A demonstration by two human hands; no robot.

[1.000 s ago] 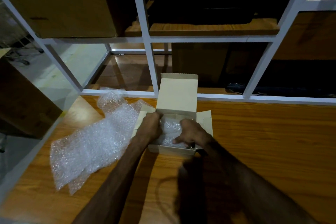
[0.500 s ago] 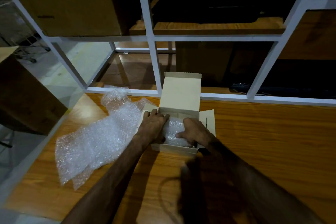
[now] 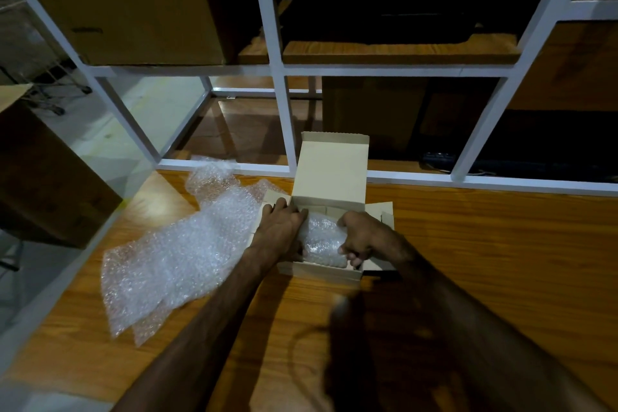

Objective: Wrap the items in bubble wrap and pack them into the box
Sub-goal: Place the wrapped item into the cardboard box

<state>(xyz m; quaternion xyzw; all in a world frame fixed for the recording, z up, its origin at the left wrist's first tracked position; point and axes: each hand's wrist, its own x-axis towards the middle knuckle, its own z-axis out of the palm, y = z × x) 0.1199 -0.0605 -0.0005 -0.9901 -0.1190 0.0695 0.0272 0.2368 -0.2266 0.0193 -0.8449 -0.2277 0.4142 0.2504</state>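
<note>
The left hand (image 3: 279,231) lies curled against the wrapped bundle (image 3: 322,239) from nine o'clock, and the right hand (image 3: 363,237) grips it from three o'clock, fingertips tucked under its near end. The bundle sits down inside the open box (image 3: 329,273), lid flap upright at twelve o'clock. To seat it well, I judge both hands should press evenly and keep the loose wrap tucked under so it cannot spring open. Spare bubble wrap (image 3: 174,251) lies on the table (image 3: 485,244) at nine o'clock of the box
</note>
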